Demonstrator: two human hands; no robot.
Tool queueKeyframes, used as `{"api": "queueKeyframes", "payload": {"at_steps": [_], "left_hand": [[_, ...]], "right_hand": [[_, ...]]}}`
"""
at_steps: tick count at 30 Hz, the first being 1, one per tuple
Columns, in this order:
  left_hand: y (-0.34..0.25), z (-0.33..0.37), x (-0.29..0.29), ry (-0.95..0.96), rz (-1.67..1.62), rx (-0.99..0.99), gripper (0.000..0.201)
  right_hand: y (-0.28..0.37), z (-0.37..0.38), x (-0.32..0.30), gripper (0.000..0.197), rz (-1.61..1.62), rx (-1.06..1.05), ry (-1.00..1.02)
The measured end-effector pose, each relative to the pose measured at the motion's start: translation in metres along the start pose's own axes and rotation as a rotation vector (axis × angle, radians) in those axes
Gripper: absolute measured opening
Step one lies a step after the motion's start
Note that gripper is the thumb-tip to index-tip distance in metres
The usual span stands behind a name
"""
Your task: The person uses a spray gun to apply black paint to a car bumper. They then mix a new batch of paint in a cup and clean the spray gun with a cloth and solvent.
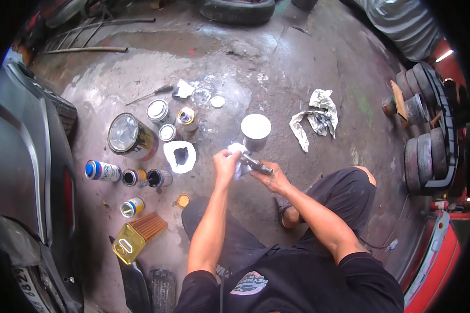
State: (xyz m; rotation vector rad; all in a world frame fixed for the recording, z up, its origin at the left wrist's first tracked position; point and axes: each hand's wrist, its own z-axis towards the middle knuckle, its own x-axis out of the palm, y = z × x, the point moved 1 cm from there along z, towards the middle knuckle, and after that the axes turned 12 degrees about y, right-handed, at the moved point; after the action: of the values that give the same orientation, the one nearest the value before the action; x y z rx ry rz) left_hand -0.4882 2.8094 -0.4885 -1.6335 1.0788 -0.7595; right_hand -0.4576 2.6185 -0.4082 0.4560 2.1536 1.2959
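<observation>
Slanting rightward from white cloth (236, 148) pinched in left fingers (221, 154), a metal tool (256, 165) is gripped by curled right fingers (270, 178).

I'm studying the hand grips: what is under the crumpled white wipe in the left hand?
A dark grey metallic tool extends from the crumpled white wipe to the right hand. Whatever lies beneath the wipe and the left hand is covered and cannot be seen.

dark tool (257, 165): kind unclear | right hand (277, 180): partly hidden | tire (237, 14): cut off at top
</observation>
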Motion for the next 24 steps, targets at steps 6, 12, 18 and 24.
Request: {"api": "queueKeyframes", "payload": {"at_steps": [6, 12, 18, 24], "left_hand": [[-0.011, -0.003, 0.005, -0.002, -0.014, 0.004, 0.025], [-0.01, -0.003, 0.002, -0.002, 0.058, -0.003, 0.03], [-0.012, -0.007, 0.002, -0.019, 0.069, 0.036, 0.028], [0.0, -0.001, 0.002, -0.026, 0.068, 0.076, 0.028]], "right_hand": [[-0.005, -0.003, -0.002, 0.034, 0.082, 0.087, 0.01], [-0.001, -0.004, -0.001, 0.035, 0.041, 0.121, 0.007], [-0.003, -0.006, 0.001, 0.035, 0.019, 0.067, -0.001], [-0.009, -0.004, 0.004, 0.027, -0.025, -0.022, -0.045]]}}
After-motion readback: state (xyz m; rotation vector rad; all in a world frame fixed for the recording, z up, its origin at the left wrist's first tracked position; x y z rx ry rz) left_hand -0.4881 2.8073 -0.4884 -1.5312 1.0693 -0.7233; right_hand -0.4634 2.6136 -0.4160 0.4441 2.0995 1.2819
